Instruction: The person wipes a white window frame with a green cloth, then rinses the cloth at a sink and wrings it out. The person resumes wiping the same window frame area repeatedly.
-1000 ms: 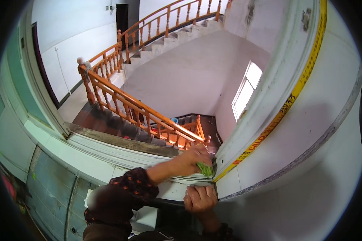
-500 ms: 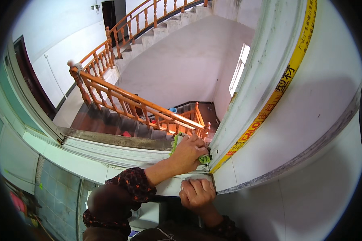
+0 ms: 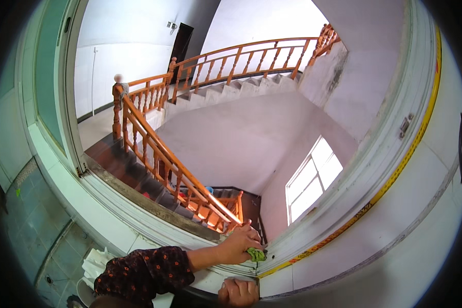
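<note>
My left hand (image 3: 240,245) is closed over a bright green cloth (image 3: 256,254), pressing it into the lower right corner of a white window frame (image 3: 344,226). Part of the cloth bulges out beside the fingers; the rest is hidden under the palm. Along the bottom, the frame's grooved track (image 3: 149,220) runs off to the left. My right hand (image 3: 238,292) is curled into a fist at the near edge of the tiled sill, close below the left wrist. I see nothing in it.
Beyond the opening, a stairwell drops away behind an orange wooden railing (image 3: 164,154). A sliding glass panel (image 3: 54,77) stands at the left. Yellow printed tape (image 3: 364,208) lines the frame's right side. A white container (image 3: 95,264) sits below the sill at lower left.
The view has swung, so the corner and both hands sit lower in the picture. My left hand still holds the cloth, now closer into the corner, with less of it showing.
</note>
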Available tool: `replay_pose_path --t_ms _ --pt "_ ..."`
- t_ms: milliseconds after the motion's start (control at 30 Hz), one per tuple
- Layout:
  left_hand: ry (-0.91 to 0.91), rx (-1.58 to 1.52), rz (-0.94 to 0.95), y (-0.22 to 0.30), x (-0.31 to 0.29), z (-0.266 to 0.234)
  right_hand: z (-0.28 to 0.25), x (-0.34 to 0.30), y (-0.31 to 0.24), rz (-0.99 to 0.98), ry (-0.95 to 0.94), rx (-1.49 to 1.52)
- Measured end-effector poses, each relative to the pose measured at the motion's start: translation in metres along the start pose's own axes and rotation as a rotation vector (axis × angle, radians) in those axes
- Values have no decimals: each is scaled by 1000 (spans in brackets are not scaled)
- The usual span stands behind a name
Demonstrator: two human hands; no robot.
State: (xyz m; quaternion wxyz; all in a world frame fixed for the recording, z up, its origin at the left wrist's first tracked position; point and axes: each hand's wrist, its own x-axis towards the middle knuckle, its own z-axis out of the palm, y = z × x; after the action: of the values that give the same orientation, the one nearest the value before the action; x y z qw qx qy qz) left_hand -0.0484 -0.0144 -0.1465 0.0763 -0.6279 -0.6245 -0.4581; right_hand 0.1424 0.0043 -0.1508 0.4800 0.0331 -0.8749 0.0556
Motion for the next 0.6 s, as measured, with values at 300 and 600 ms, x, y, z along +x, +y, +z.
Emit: replay_pose_path --t_ms 300,600 --pt "-225 410 -100 24 -3 -5 3 2 -3 -3 15 -8" --pt "-178 337 -17 17 -3 4 0 5 -6 29 -28 -17"
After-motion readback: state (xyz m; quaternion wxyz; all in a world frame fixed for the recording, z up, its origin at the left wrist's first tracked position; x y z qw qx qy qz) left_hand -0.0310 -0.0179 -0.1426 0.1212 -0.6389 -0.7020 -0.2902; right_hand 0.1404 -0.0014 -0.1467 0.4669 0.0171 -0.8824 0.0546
